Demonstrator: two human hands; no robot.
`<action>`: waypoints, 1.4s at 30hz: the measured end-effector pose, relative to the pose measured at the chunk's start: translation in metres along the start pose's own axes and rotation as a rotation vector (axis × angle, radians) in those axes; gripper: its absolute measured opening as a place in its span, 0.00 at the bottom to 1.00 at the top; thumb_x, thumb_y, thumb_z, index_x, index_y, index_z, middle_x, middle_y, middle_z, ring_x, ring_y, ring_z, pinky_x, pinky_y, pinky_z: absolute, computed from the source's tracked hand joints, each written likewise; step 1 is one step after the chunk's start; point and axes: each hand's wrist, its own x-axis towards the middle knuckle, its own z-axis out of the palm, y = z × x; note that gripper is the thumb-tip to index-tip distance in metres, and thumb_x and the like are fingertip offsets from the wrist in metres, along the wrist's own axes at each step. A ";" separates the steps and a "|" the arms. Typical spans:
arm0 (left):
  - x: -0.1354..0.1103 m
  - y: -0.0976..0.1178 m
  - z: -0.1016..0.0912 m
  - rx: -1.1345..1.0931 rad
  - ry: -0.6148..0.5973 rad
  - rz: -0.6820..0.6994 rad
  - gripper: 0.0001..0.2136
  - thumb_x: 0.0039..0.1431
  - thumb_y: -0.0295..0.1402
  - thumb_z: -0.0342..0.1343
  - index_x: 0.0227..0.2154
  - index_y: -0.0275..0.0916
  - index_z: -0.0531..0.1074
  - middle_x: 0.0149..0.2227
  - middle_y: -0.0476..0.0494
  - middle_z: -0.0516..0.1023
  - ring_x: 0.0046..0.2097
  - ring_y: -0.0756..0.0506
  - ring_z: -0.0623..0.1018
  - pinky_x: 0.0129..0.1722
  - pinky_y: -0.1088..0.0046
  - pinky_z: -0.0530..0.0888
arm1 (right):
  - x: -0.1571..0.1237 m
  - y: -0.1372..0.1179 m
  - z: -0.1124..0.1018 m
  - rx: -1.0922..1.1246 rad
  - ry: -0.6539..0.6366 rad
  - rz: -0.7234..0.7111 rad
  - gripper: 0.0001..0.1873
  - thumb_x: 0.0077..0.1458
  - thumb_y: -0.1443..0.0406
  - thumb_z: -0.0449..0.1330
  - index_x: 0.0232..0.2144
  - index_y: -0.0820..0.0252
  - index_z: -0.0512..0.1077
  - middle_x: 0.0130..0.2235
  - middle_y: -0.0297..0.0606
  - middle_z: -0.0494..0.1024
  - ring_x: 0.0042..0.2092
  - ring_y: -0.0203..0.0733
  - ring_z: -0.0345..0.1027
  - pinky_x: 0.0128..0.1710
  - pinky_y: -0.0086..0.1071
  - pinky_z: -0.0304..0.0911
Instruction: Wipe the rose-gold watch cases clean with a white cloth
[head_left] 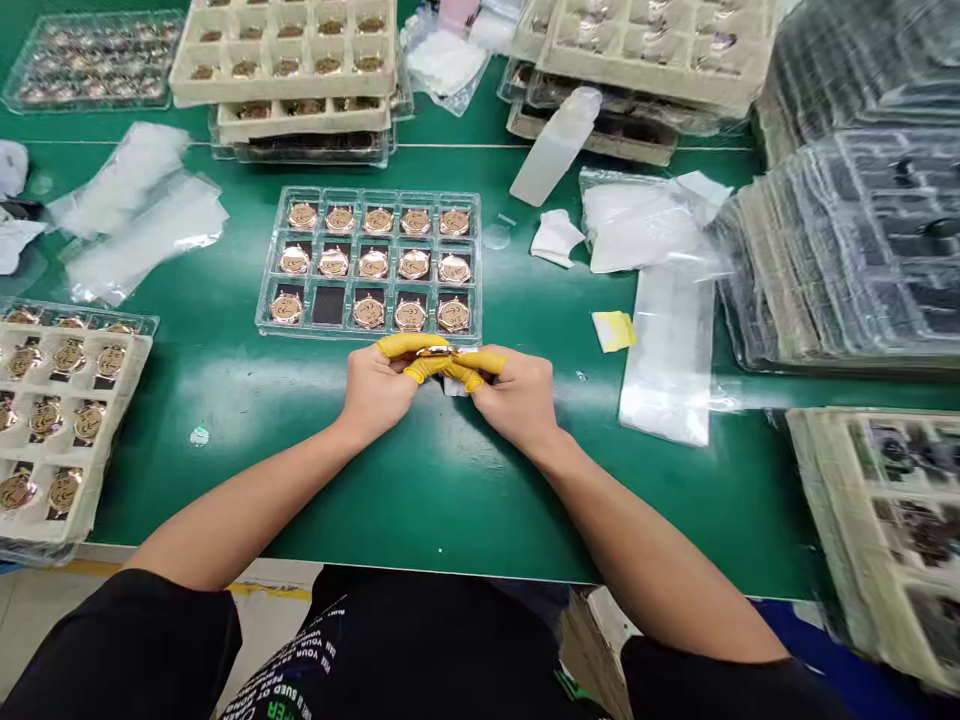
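Observation:
My left hand (382, 385) and my right hand (514, 385) meet just in front of a clear plastic tray (369, 331). Yellow finger cots cover the thumbs and forefingers of both. Pinched between them is a watch case (435, 351), held edge-on, so its faces are mostly hidden. A small white scrap (453, 386) shows beneath the right fingertips; I cannot tell whether it is held. In the tray, gold-coloured watch cases (373, 264) lie back-up on dark pads, and one front-row compartment (328, 306) shows only its dark pad.
Cream trays of watch cases stand at the left (124, 420) and back (285, 85). On the right rises a tall stack of clear trays (817, 250), with another cream-edged stack (825, 500) nearer me. Plastic sleeves (667, 360), a white bottle (556, 145) and a yellow-white scrap (613, 331) lie around.

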 end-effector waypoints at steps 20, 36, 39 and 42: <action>0.002 0.001 0.002 -0.028 0.049 0.001 0.15 0.46 0.36 0.74 0.36 0.38 0.82 0.40 0.44 0.86 0.42 0.45 0.85 0.49 0.67 0.82 | 0.009 0.005 -0.006 0.432 0.182 0.343 0.12 0.53 0.55 0.68 0.37 0.54 0.84 0.32 0.33 0.83 0.19 0.30 0.64 0.15 0.28 0.61; 0.004 0.007 0.004 -0.073 -0.091 -0.205 0.23 0.42 0.39 0.76 0.39 0.37 0.76 0.36 0.45 0.83 0.38 0.45 0.84 0.45 0.63 0.83 | 0.021 0.014 -0.009 -0.060 0.407 0.084 0.18 0.66 0.57 0.54 0.26 0.58 0.73 0.25 0.34 0.73 0.27 0.34 0.65 0.29 0.30 0.59; 0.026 0.021 -0.024 0.052 -0.014 -0.130 0.22 0.47 0.40 0.74 0.42 0.39 0.74 0.35 0.47 0.81 0.33 0.46 0.83 0.38 0.64 0.82 | 0.024 0.022 -0.026 0.054 0.443 0.187 0.19 0.64 0.51 0.57 0.32 0.58 0.76 0.29 0.35 0.76 0.30 0.37 0.68 0.33 0.34 0.64; 0.050 0.041 -0.073 0.479 0.056 0.006 0.14 0.57 0.40 0.67 0.44 0.41 0.77 0.39 0.45 0.81 0.34 0.47 0.81 0.38 0.67 0.79 | 0.021 0.025 -0.043 -0.083 0.384 0.126 0.20 0.62 0.48 0.59 0.35 0.56 0.80 0.33 0.37 0.78 0.38 0.43 0.71 0.42 0.41 0.67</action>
